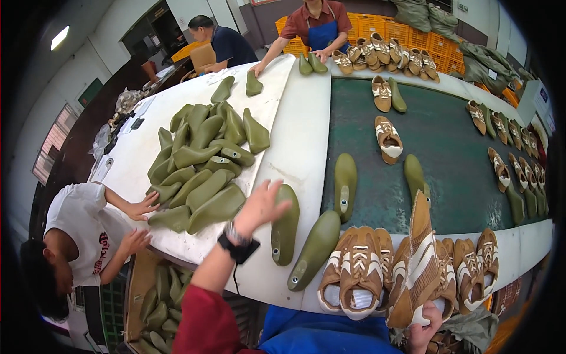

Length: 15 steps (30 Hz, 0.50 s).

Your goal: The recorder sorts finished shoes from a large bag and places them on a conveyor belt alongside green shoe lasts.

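A: Status?
B: Partway, I'd judge. Right hand (429, 328) pinches a brown-and-white shoe (415, 274) low down, stood on end over the tabletop's (300, 133) near edge. Left hand (261, 209) spread, nothing in it, beside a loose green last (286, 233).
A: Done?
B: Probably the shoe-and-last rows (516, 203) at right.
A: Left?
B: Big last heap (203, 133), near-edge shoes (361, 265).

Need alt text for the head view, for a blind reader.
A person's right hand holds up a brown-and-white sneaker while their left hand, fingers spread, is near a green shoe last. More lasts lie piled on the white tabletop to the left, similar sneakers stand on and around a green surface, and three other people are nearby.
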{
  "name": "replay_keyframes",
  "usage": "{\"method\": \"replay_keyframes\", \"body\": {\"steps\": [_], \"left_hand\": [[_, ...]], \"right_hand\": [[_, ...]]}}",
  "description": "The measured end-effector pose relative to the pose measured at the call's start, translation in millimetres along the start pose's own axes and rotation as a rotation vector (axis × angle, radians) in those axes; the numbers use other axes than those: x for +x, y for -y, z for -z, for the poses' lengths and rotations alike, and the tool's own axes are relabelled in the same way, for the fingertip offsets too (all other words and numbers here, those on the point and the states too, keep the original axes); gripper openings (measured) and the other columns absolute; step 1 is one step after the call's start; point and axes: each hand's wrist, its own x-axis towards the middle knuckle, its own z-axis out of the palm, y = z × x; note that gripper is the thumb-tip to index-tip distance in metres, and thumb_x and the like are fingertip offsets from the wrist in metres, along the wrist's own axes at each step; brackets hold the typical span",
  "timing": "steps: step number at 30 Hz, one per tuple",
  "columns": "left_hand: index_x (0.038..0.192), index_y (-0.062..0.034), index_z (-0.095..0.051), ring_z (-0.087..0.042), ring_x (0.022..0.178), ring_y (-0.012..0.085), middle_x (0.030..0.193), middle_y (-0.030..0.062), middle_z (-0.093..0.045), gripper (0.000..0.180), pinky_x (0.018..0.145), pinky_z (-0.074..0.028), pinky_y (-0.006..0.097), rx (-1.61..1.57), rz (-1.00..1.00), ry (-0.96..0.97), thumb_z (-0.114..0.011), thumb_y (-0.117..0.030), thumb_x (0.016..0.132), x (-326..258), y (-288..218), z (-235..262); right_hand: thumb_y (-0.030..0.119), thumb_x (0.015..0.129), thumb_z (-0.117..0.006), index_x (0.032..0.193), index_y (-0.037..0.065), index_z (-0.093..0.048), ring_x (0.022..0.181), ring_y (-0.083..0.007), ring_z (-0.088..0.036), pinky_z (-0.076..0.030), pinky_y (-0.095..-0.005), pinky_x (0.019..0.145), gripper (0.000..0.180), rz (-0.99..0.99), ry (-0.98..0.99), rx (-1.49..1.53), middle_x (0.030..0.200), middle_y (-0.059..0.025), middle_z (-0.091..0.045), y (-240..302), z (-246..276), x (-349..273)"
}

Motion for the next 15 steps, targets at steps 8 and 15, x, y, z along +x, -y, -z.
{"method": "replay_keyframes", "body": {"steps": [8, 15], "left_hand": [[0.140, -0.0236, -0.027, -0.038, 0.121, 0.0438, 0.141, 0.0253, -0.020, 0.083, 0.097, -0.041, 0.049, 0.206, 0.770, -0.041, -0.072, -0.038, 0.072, 189, 158, -57], [0.143, -0.0275, -0.025, -0.051, 0.104, 0.0412, 0.124, 0.0269, -0.033, 0.090, 0.090, -0.046, 0.044, 0.207, 0.861, -0.094, -0.074, -0.040, 0.068, 197, 144, -70]], "right_hand": [[0.005, 0.067, -0.063, 0.098, 0.001, -0.056, 0.093, -0.0293, -0.052, -0.041, -0.0401, 0.084, 0.032, -0.068, 0.140, -0.113, 0.103, -0.0175, -0.059, 37, -9, 29], [-0.001, 0.072, -0.060, 0.102, 0.001, -0.053, 0.092, -0.0260, -0.051, -0.043, -0.0356, 0.080, 0.030, -0.270, 0.140, -0.106, 0.107, -0.0171, -0.056, 29, -22, 30]]}}
